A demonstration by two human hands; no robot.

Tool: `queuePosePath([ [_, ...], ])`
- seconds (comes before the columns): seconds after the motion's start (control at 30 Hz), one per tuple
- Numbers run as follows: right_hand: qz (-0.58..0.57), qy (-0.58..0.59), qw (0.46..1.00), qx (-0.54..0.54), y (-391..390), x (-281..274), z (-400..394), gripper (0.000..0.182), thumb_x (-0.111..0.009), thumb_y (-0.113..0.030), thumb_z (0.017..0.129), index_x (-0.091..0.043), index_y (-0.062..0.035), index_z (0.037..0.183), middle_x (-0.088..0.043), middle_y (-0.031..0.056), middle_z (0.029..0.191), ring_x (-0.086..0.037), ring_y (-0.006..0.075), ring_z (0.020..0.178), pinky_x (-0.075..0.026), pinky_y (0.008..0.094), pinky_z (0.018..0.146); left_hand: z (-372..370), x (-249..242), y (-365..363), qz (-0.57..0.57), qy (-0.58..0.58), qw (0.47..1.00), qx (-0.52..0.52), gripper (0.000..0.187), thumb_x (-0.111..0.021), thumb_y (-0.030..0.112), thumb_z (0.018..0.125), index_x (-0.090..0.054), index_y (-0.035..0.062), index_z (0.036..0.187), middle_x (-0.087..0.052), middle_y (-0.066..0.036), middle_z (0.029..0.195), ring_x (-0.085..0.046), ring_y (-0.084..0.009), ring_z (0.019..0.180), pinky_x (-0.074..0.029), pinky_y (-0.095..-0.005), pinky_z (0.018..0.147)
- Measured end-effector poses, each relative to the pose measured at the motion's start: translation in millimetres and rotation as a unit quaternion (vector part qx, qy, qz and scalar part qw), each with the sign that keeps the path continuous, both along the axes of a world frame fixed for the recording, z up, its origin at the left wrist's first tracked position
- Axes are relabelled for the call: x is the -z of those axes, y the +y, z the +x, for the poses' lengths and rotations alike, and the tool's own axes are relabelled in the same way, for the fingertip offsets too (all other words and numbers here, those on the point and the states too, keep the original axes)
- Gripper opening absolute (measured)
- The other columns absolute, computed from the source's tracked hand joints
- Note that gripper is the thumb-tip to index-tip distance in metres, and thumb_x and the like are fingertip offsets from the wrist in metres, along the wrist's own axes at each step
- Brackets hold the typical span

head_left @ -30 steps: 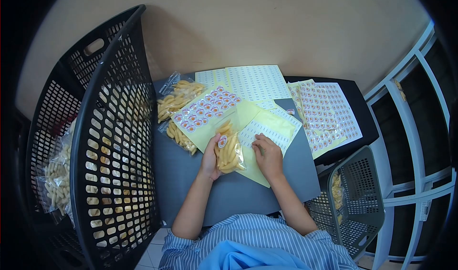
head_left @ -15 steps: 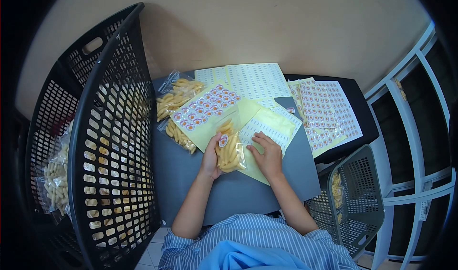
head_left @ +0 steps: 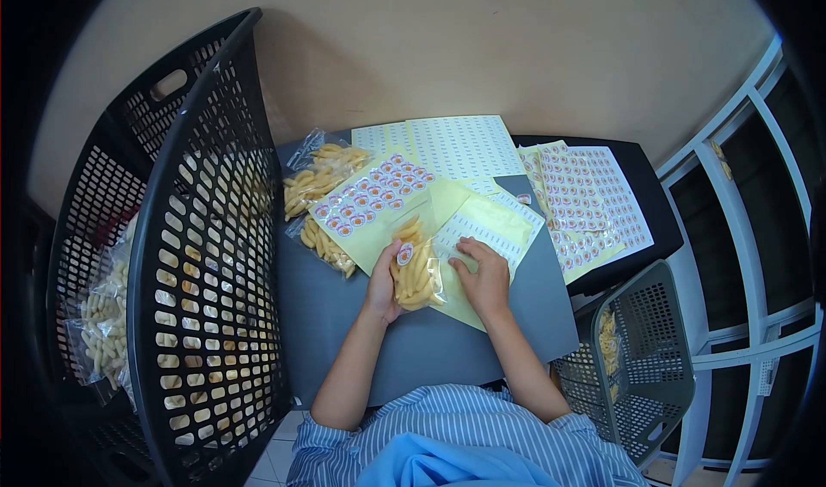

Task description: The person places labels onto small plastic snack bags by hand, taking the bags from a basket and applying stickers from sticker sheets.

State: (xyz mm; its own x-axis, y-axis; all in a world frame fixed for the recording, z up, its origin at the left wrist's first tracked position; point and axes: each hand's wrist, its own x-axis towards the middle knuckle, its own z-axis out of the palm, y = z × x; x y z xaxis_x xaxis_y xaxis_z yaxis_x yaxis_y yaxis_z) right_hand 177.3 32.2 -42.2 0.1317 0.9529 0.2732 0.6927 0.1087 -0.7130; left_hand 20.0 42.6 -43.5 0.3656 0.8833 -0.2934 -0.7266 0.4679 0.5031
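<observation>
Snack bag (head_left: pixel 416 274) lies flat on grey table (head_left: pixel 430 341), just below yellow sticker sheet (head_left: pixel 375 203); round sticker on its top left corner. L hand (head_left: pixel 381 280) fingers curled round bag's left edge, thumb near the sticker. R hand (head_left: pixel 484 277) just right of bag, fingers together, tips pressed on label sheet (head_left: pixel 483 229). Black basket (head_left: pixel 185 255) well left of bag; two more bags (head_left: pixel 317 186) above-left.
</observation>
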Motion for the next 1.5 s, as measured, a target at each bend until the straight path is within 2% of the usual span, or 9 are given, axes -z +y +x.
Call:
queuePosePath([
  [0.57,-0.022,0.000,1.000,0.020,3.6,-2.6,-3.0,0.005,-0.062,-0.006,0.068,-0.062,-0.0039,0.073,-0.062,0.0083,0.091,-0.057,0.0239,0.093,-0.046,0.0326,0.075,1.0,8.0,2.1,-0.015,-0.012,1.000,0.006,0.037,-0.039,0.029,0.087,-0.042,0.0020,0.113,-0.055,-0.010,0.098,-0.058,-0.0180,0.083,-0.050,-0.0302,0.069],
  [0.67,-0.008,-0.006,1.000,-0.006,2.3,-0.8,-2.5,0.005,-0.061,-0.005,0.068,-0.060,-0.0029,0.073,-0.061,0.0110,0.094,-0.056,0.0253,0.096,-0.045,0.0328,0.077,2.3,8.2,1.2,0.015,0.059,0.997,-0.036,0.035,-0.042,0.025,0.087,-0.041,0.0012,0.112,-0.054,-0.011,0.100,-0.058,-0.0178,0.085,-0.050,-0.0290,0.071],
  [0.87,0.054,0.135,0.988,-0.053,-0.3,-3.1,7.5,0.005,-0.061,-0.003,0.071,-0.058,-0.0014,0.076,-0.058,0.0146,0.096,-0.053,0.0263,0.100,-0.041,0.0318,0.081,7.0,-6.8,-4.2,0.114,0.121,0.978,-0.130,0.030,-0.048,0.017,0.085,-0.041,-0.0001,0.109,-0.053,-0.010,0.101,-0.056,-0.0133,0.087,-0.047,-0.0249,0.074],
  [1.03,0.053,0.387,0.921,0.003,-1.3,-34.7,4.4,0.004,-0.059,-0.004,0.074,-0.059,-0.0005,0.077,-0.053,0.0065,0.086,-0.050,0.0151,0.085,-0.038,0.0256,0.079,10.4,-5.2,-5.3,0.206,0.257,0.930,-0.163,0.031,-0.055,0.007,0.081,-0.042,-0.0009,0.107,-0.054,-0.009,0.100,-0.054,-0.0114,0.088,-0.045,-0.0224,0.074],
  [1.23,0.045,0.338,0.936,-0.091,3.7,-60.4,-31.7,0.005,-0.059,-0.003,0.074,-0.059,-0.0001,0.078,-0.053,0.0077,0.087,-0.050,0.0156,0.086,-0.037,0.0251,0.079,15.1,-7.2,-10.2,0.243,0.332,0.893,-0.182,0.039,-0.058,0.002,0.077,-0.038,-0.0027,0.111,-0.054,-0.012,0.099,-0.055,-0.0137,0.088,-0.046,-0.0245,0.074],
  [1.27,0.006,0.352,0.931,-0.100,4.5,-58.5,-38.2,0.008,-0.060,-0.009,0.073,-0.061,-0.0026,0.078,-0.053,0.0069,0.092,-0.047,0.0182,0.093,-0.034,0.0295,0.084,15.3,-9.0,-11.0,0.243,0.333,0.893,-0.183,0.039,-0.058,0.002,0.077,-0.038,-0.0027,0.111,-0.054,-0.012,0.099,-0.055,-0.0137,0.088,-0.046,-0.0245,0.074],
  [1.37,0.042,0.212,0.975,-0.050,3.5,-58.7,-60.2,0.010,-0.062,-0.015,0.073,-0.063,-0.0061,0.077,-0.050,0.0053,0.101,-0.039,0.0214,0.103,-0.028,0.0359,0.090,14.0,-14.3,-12.5,0.266,0.365,0.871,-0.196,0.043,-0.058,0.001,0.077,-0.036,-0.0031,0.114,-0.054,-0.014,0.099,-0.055,-0.0152,0.089,-0.046,-0.0253,0.073],
  [1.4,0.037,0.221,0.974,-0.039,4.0,-56.8,-64.4,0.011,-0.062,-0.019,0.072,-0.064,-0.0092,0.077,-0.046,0.0037,0.109,-0.032,0.0242,0.108,-0.023,0.0399,0.092,13.7,-13.6,-13.0,0.271,0.384,0.859,-0.203,0.044,-0.058,0.001,0.077,-0.036,-0.0031,0.114,-0.054,-0.014,0.099,-0.055,-0.0155,0.089,-0.046,-0.0254,0.073],
  [1.5,0.045,0.207,0.977,-0.023,4.8,-49.0,-72.8,0.010,-0.063,-0.019,0.072,-0.064,-0.0100,0.077,-0.046,0.0039,0.110,-0.031,0.0248,0.105,-0.022,0.0394,0.091,12.8,-14.7,-12.1,0.285,0.414,0.837,-0.216,0.045,-0.058,0.001,0.077,-0.035,-0.0030,0.115,-0.053,-0.015,0.099,-0.055,-0.0162,0.089,-0.047,-0.0258,0.073],
])
